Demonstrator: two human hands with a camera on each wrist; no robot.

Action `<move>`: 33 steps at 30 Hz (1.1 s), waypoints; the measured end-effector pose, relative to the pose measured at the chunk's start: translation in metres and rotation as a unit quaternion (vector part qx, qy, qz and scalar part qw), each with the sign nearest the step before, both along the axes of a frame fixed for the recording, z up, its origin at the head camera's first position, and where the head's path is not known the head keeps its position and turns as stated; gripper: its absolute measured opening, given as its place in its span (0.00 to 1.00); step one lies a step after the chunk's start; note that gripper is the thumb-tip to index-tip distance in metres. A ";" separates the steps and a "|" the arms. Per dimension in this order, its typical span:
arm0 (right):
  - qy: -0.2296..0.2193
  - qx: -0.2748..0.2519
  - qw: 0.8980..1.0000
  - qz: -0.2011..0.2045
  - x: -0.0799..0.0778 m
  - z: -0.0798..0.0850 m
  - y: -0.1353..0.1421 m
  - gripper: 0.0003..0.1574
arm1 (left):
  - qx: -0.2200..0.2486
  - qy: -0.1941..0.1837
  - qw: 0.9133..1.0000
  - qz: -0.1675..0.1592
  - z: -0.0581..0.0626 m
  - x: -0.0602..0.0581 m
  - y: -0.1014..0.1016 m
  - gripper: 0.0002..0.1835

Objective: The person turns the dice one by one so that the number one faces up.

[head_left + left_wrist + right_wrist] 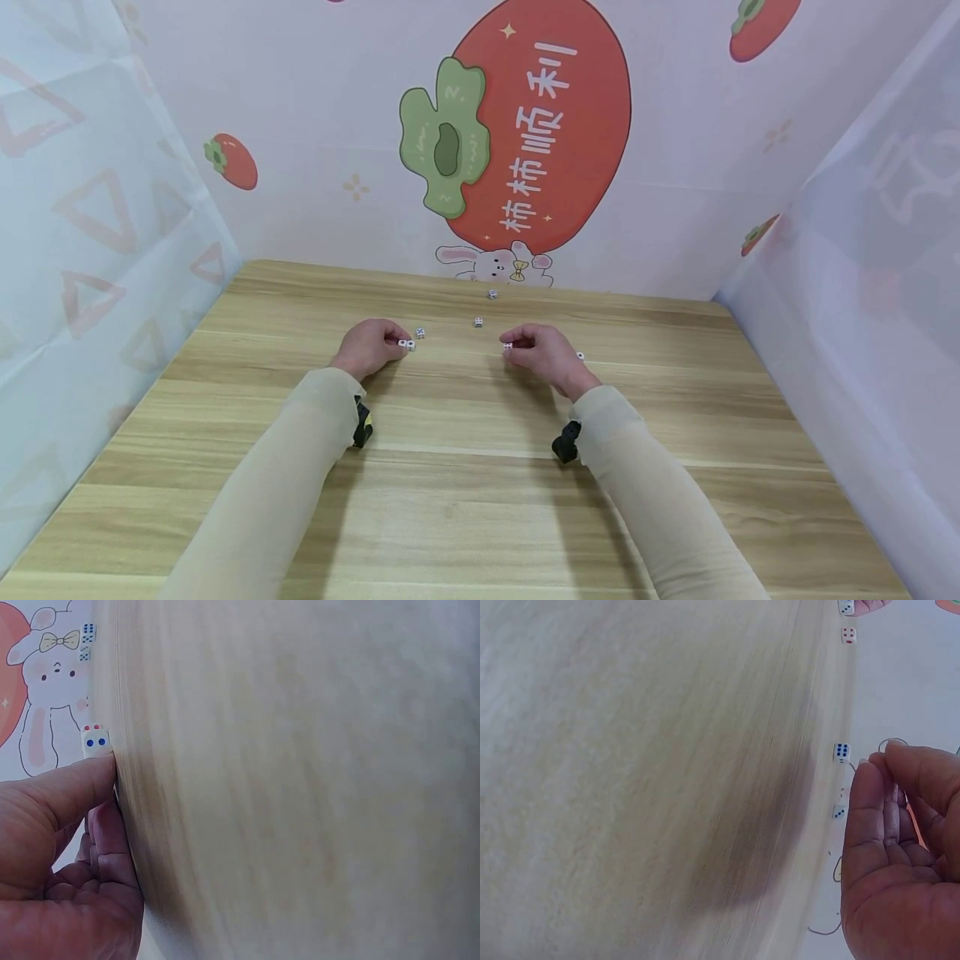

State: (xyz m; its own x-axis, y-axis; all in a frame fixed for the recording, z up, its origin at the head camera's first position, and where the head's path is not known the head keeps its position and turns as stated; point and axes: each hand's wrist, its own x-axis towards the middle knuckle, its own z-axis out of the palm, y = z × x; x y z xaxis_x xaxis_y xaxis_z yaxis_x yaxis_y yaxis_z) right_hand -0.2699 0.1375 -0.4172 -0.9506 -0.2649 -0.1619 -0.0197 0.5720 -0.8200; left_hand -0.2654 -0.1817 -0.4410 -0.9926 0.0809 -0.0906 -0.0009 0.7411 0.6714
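In the head view my left hand (371,348) pinches at two small white dice (407,344) that sit side by side at its fingertips. The left wrist view shows one die (96,742) with two blue pips sticking out past the thumb. Across from it, my right hand (543,354) holds a single die (507,345) between thumb and fingers. That die is hidden by the fingertips in the right wrist view, where the hand (900,840) appears slightly curled. Just beyond the left fingertips lies a separate die (421,332).
Between the hands and farther back lies one die (478,322), with another die (492,294) near the back wall. A further die (580,356) shows beside the right wrist. Printed sheets (322,100) enclose the wooden table (450,517) at back and sides.
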 end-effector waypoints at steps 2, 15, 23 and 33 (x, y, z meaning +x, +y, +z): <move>0.000 -0.003 1.000 0.000 0.000 0.000 0.000 0.18 | -0.001 0.000 1.000 -0.001 0.000 0.000 0.000 0.09; -0.008 0.000 1.000 -0.002 0.001 -0.001 0.002 0.18 | 0.000 0.002 1.000 -0.001 -0.002 -0.001 0.000 0.09; -0.007 -0.008 1.000 0.001 0.001 -0.002 0.003 0.18 | 0.002 -0.001 1.000 0.000 -0.001 0.000 0.000 0.10; -0.020 -0.039 0.999 -0.007 0.000 0.000 0.003 0.19 | 0.004 -0.003 1.000 0.000 -0.001 0.000 0.000 0.09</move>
State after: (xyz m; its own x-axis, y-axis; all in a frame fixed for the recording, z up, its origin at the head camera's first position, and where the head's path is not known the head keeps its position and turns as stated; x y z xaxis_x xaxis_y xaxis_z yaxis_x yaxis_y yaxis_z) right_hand -0.2699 0.1404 -0.4170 -0.9476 -0.2646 -0.1793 0.0217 0.5066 -0.8619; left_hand -0.2658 -0.1816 -0.4419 -0.9919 0.0821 -0.0966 -0.0050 0.7358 0.6772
